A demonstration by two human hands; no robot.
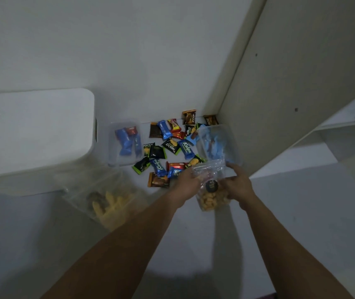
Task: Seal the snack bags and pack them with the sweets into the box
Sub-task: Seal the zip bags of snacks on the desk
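Both my hands hold a clear snack bag (pixel 212 196) of small golden nuts with a round black label. My left hand (pixel 186 181) grips its upper left edge and my right hand (pixel 238 182) its upper right edge. A second clear snack bag (pixel 107 203) with yellow puffed sticks lies on the white surface to the left, untouched. Several wrapped sweets (pixel 172 145) in blue, black, red and brown lie scattered behind the hands. A clear plastic box (pixel 124 143) at the left holds a few blue and red sweets. Another clear box (pixel 217 143) at the right holds blue wrappers.
A large white lidded container (pixel 34 134) stands at the left. A beige wall panel (pixel 280 104) rises at the right beside white shelves (pixel 334 134). The white wall closes off the back.
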